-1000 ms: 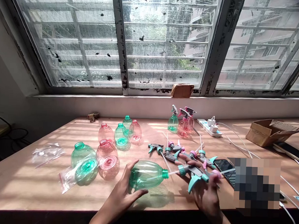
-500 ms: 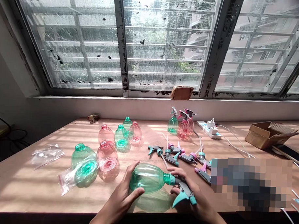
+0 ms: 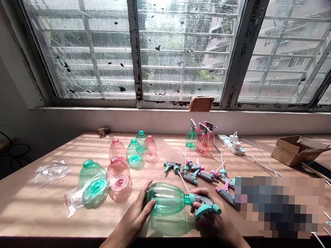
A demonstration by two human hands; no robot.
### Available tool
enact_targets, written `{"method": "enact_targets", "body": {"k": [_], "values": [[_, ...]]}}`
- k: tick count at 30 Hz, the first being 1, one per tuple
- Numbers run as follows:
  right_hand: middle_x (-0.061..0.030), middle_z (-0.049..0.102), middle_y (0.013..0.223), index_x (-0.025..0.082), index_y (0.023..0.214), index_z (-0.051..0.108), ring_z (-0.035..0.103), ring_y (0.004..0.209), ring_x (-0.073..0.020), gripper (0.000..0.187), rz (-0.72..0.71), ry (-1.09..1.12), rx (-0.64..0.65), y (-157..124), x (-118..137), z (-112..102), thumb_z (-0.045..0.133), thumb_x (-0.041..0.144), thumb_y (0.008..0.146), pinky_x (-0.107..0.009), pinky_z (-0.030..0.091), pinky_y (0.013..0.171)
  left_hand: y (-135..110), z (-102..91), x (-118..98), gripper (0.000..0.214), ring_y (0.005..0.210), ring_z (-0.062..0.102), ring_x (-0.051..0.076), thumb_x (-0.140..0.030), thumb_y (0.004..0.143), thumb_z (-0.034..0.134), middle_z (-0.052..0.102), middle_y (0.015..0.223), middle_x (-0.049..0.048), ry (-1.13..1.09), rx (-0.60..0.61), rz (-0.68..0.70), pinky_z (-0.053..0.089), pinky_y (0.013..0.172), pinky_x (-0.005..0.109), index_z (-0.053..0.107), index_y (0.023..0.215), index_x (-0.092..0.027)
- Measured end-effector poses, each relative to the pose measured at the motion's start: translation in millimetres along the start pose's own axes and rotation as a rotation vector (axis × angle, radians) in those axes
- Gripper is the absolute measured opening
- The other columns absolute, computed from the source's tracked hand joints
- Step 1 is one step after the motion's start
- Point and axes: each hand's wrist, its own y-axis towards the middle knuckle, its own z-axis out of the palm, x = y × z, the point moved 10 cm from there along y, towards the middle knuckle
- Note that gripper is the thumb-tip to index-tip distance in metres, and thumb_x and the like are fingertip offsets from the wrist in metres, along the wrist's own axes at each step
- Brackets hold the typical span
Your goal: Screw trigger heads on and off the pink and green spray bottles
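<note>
My left hand (image 3: 136,219) grips the base end of a clear green bottle (image 3: 168,199) held on its side just above the table. My right hand (image 3: 213,221) is closed on the teal and grey trigger spray head (image 3: 204,206), which sits in the bottle's neck. Several loose spray heads (image 3: 196,172) with dip tubes lie just beyond. Empty green and pink bottles (image 3: 118,162) stand or lie to the left.
Three bottles with spray heads (image 3: 201,137) stand near the wall. A power strip with chargers (image 3: 232,143), cables, a cardboard box (image 3: 296,148) and a blurred patch are at right. Plastic bags (image 3: 51,169) lie at left on the wooden table (image 3: 29,209).
The spray head's tube has slid fully into the bottle, and the head now sits at the neck. Both hands came closer together and nearer the table's front edge.
</note>
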Motion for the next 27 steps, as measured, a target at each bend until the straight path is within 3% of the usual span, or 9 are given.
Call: {"method": "enact_targets", "body": {"k": [4,7,10,14,20,24,27], "values": [[-0.0006,0.071,0.078,0.023,0.114,0.063,0.068,0.063,-0.0204,0.049,0.032,0.099,-0.041,-1,3,-1,0.072,0.067,0.092,-0.034,0.055,0.064,-2,8.5,-8,0.091,0.154,0.044,0.035,-0.060,0.095,0.072,0.040,0.171,0.0123,0.006,0.077,0.104,0.038,0.126,0.049,0.023,0.167,-0.035],[0.0003,0.070,0.076,0.024,0.113,0.063,0.068,0.064,-0.0209,0.052,0.050,0.118,-0.076,-1,3,-4,0.074,0.068,0.089,-0.034,0.055,0.065,-4,11.3,-8,0.095,0.154,0.043,0.036,-0.048,0.092,0.079,0.038,0.172,0.0109,0.054,0.088,0.154,0.036,0.128,0.049,0.023,0.167,-0.037],[0.0004,0.069,0.076,0.023,0.113,0.063,0.066,0.063,-0.0206,0.052,0.039,0.110,-0.070,0,2,-4,0.076,0.067,0.088,-0.034,0.052,0.063,-3,10.7,-6,0.097,0.159,0.036,0.037,-0.045,0.093,0.077,0.035,0.174,0.0118,0.068,0.077,0.150,0.032,0.131,0.052,0.018,0.169,-0.034],[-0.0009,0.070,0.080,0.023,0.112,0.063,0.065,0.065,-0.0203,0.050,0.038,0.090,-0.065,1,-5,-6,0.073,0.067,0.090,-0.034,0.052,0.063,-3,9.5,-6,0.100,0.163,0.026,0.038,-0.054,0.092,0.077,0.029,0.177,0.0117,0.082,0.079,0.098,0.024,0.134,0.054,0.019,0.170,-0.032],[-0.0010,0.069,0.074,0.022,0.111,0.064,0.064,0.065,-0.0208,0.047,0.057,0.044,-0.088,-1,-13,-10,0.071,0.064,0.092,-0.033,0.050,0.065,-1,5.2,2,0.082,0.161,0.034,0.037,-0.071,0.103,0.047,0.031,0.177,0.0127,-0.018,0.050,0.010,0.027,0.132,0.056,0.026,0.169,-0.028],[0.0012,0.066,0.075,0.023,0.113,0.066,0.064,0.065,-0.0196,0.040,0.061,0.081,-0.091,0,-18,-12,0.074,0.056,0.091,-0.031,0.050,0.063,1,5.1,1,0.081,0.163,0.028,0.036,-0.071,0.101,0.051,0.035,0.175,0.0115,0.061,0.043,0.000,0.021,0.134,0.055,0.034,0.166,-0.026],[-0.0002,0.068,0.080,0.024,0.113,0.065,0.064,0.064,-0.0198,0.040,0.023,0.085,-0.083,1,-16,-12,0.075,0.055,0.091,-0.033,0.052,0.063,-1,5.9,-2,0.078,0.161,0.032,0.036,-0.069,0.100,0.054,0.039,0.173,0.0116,0.084,0.050,-0.004,0.025,0.133,0.054,0.038,0.163,-0.026]]}}
